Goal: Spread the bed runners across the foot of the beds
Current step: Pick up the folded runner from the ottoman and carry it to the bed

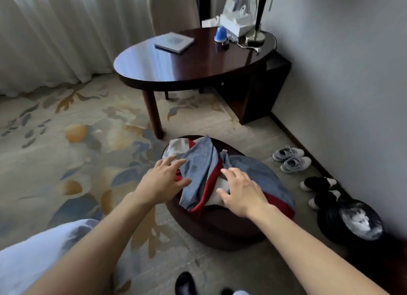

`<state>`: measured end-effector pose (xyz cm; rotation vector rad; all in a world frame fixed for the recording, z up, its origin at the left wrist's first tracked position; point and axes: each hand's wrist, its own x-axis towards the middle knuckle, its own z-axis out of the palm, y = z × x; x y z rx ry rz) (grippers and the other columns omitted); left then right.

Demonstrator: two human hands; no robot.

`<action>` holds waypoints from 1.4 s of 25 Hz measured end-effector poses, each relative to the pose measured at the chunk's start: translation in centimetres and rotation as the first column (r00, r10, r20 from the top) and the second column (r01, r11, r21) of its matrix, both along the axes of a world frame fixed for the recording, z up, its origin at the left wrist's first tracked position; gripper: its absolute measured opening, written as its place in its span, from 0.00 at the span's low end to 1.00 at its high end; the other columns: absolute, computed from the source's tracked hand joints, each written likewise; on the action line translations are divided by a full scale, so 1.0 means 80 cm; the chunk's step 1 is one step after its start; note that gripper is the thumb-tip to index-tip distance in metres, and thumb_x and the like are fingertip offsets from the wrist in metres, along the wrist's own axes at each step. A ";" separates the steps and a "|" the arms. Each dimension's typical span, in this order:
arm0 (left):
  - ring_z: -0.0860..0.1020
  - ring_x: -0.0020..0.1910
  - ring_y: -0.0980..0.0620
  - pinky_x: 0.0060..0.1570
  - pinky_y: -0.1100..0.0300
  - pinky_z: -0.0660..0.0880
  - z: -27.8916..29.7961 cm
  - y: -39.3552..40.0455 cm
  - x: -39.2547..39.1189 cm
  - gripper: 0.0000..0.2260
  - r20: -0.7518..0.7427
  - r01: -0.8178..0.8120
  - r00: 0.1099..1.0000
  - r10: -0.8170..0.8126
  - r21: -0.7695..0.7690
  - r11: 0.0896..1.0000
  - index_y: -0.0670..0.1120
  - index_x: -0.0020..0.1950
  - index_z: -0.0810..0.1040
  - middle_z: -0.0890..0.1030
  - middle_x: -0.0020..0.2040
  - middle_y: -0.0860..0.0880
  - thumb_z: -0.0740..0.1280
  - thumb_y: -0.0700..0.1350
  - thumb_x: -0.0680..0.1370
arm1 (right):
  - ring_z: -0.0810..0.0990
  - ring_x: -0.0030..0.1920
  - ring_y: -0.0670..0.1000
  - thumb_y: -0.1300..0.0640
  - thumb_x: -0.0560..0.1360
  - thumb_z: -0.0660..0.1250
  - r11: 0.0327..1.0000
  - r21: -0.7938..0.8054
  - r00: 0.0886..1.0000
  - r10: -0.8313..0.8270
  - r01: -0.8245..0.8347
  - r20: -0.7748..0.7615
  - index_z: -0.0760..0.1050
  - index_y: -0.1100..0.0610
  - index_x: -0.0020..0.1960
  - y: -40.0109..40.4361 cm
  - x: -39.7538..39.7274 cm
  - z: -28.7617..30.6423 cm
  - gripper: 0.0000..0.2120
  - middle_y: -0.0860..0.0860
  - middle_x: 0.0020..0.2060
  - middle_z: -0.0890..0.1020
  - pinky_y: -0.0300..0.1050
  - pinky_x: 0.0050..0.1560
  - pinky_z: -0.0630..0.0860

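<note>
A crumpled heap of blue-grey fabric bed runners with red lining [211,176] is lying on top of a dark brown round upholstered ottoman [217,226] — piled loosely, not spread out. Both hands are reaching over the heap. The left hand [164,180] is hovering at the heap's left side with fingers splayed wide, gripping nothing, its fingertips just at the cloth's edge. The right hand [241,192] is resting palm-down on the heap's right part, fingers loosely spread and not closed around any fold. Beyond the ottoman a dark polished wooden oval tabletop [189,61] is carrying a grey square booklet [174,42] and a chrome lamp base [255,36]. To the right of the ottoman, along the wall, a pair of grey sneakers [291,158] is sitting — and nearer, a pair of black-and-white shoes [320,190].
</note>
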<state>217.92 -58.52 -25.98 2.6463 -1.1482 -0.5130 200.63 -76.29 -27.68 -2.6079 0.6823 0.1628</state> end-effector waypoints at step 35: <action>0.55 0.79 0.53 0.78 0.52 0.52 -0.397 -0.207 0.178 0.18 -0.696 -0.362 0.678 0.237 -0.036 0.931 0.55 0.72 0.73 0.63 0.78 0.50 0.59 0.45 0.83 | 0.70 0.70 0.43 0.61 0.80 0.61 0.562 0.590 0.771 -0.613 0.580 -0.174 0.65 0.46 0.76 -0.082 0.294 -0.365 0.26 0.44 0.69 0.72 0.34 0.67 0.64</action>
